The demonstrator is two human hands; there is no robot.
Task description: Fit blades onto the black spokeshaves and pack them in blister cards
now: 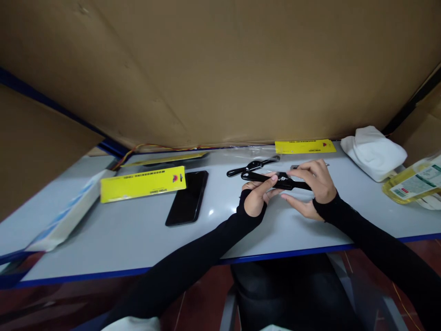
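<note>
Both my hands hold one long black tool (279, 180) just above the grey table (138, 234). My left hand (257, 196) pinches its left part between thumb and fingers. Around its right part, my right hand (312, 186) curls its fingers. A second black tool (251, 167) with a ring-shaped end lies flat on the table just behind them. Both arms wear black sleeves.
A black phone (188, 197) lies left of my hands, beside a yellow card (143, 184). Another yellow card (305, 146) sits at the back. A white cloth (374, 151) and a plastic packet (413, 181) are at the right. Cardboard walls (220, 69) close the back.
</note>
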